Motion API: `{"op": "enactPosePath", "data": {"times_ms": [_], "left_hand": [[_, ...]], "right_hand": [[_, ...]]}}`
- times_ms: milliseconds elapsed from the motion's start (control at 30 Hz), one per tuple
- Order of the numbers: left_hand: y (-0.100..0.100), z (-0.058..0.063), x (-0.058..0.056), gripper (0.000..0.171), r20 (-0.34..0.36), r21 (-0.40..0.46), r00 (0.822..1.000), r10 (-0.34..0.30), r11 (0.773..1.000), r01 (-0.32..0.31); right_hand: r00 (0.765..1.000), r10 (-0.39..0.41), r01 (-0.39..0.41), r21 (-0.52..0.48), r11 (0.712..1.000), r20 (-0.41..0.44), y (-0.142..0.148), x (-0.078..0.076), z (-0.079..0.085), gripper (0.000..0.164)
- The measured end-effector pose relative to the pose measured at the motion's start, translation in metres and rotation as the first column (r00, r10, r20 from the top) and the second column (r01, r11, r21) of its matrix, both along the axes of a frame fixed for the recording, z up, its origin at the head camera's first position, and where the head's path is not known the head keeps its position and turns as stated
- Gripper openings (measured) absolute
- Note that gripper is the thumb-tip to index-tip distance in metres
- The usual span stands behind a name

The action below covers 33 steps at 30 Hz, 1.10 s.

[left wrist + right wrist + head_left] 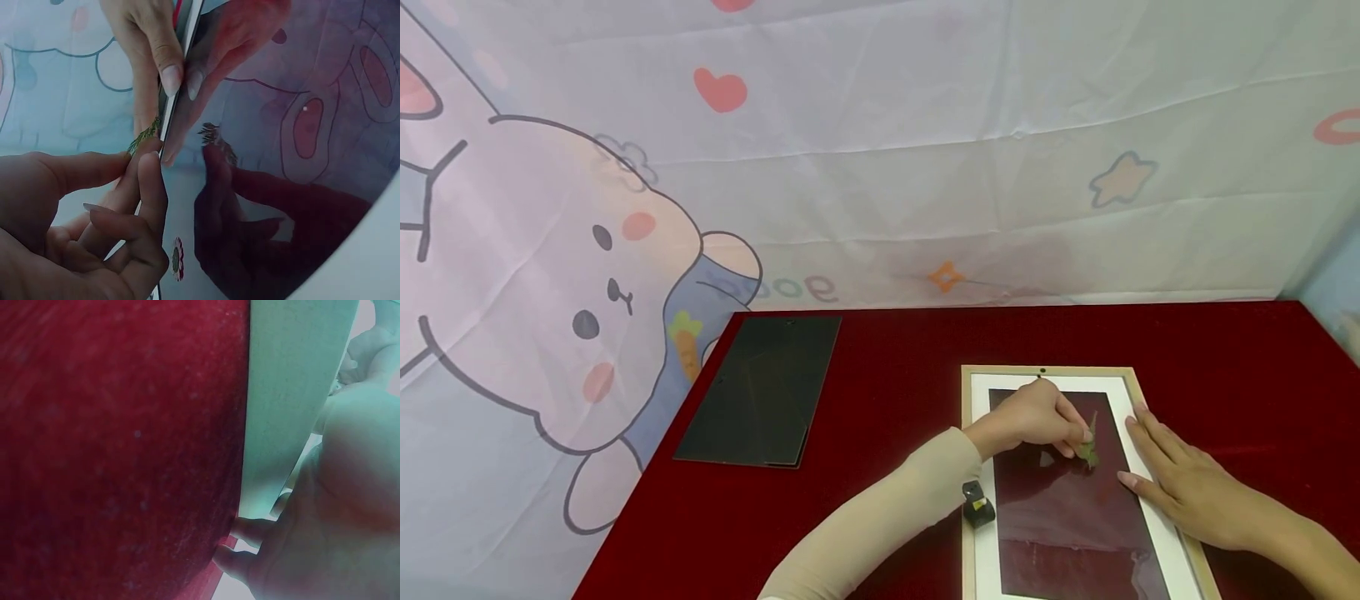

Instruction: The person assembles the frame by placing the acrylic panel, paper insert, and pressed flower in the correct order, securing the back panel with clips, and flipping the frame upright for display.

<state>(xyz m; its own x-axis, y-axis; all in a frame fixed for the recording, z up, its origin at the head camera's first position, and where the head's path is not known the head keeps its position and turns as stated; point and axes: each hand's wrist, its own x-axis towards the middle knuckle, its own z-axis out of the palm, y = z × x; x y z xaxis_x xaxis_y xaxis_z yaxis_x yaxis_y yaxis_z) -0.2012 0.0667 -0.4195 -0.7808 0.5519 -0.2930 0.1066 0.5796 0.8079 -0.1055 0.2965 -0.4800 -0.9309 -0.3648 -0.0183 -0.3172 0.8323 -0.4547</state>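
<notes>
Left fingers [90, 170] pinching green sprig [145, 137], right fingers [1153, 442] apart on frame [287, 381], flower [177, 258] only in left-wrist view

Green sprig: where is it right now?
In the head view, the green sprig is right of centre, pinched by the left hand over the dark panel of the picture frame, with the right hand on the frame's right edge.

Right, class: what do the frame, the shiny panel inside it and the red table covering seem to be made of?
Frame: probably wood, matte; plain pale tan colour. Shiny panel: glass or clear plastic, glossy; it shows clear reflections. Red table covering: velvet-like fabric, soft-looking; close up, fuzzy with pale specks.
</notes>
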Motion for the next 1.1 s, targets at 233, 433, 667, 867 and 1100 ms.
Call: {"op": "enactPosePath", "data": {"times_ms": [233, 433, 667, 867, 1100], "left_hand": [[0.006, 0.005, 0.007, 0.011, -0.152, -0.144, 0.988, -0.030, 0.990, 0.008], [0.007, 0.007, 0.010, 0.010, -0.263, -0.256, 0.962, -0.076, 0.967, 0.006], [0.001, 0.010, 0.013, 0.012, -0.340, -0.311, 0.933, -0.122, 0.950, 0.011], [-0.006, 0.014, 0.011, 0.014, -0.368, -0.327, 0.916, -0.159, 0.945, 0.033], [-0.020, 0.019, 0.006, 0.025, -0.454, -0.444, 0.810, -0.372, 0.882, 0.156]], "right_hand": [[1.000, 0.000, 0.000, 0.011, 1.000, -0.009, 0.001, 0.000, -0.002, 0.082], [1.000, -0.001, 0.002, 0.017, 1.000, -0.024, 0.001, 0.001, -0.002, 0.082], [1.000, -0.010, 0.010, 0.026, 1.000, -0.026, 0.001, 0.002, -0.001, 0.082], [1.000, -0.013, 0.014, 0.023, 1.000, -0.028, 0.000, 0.001, -0.002, 0.082], [0.999, -0.003, 0.004, 0.011, 1.000, -0.034, 0.000, 0.001, -0.003, 0.081]]}}
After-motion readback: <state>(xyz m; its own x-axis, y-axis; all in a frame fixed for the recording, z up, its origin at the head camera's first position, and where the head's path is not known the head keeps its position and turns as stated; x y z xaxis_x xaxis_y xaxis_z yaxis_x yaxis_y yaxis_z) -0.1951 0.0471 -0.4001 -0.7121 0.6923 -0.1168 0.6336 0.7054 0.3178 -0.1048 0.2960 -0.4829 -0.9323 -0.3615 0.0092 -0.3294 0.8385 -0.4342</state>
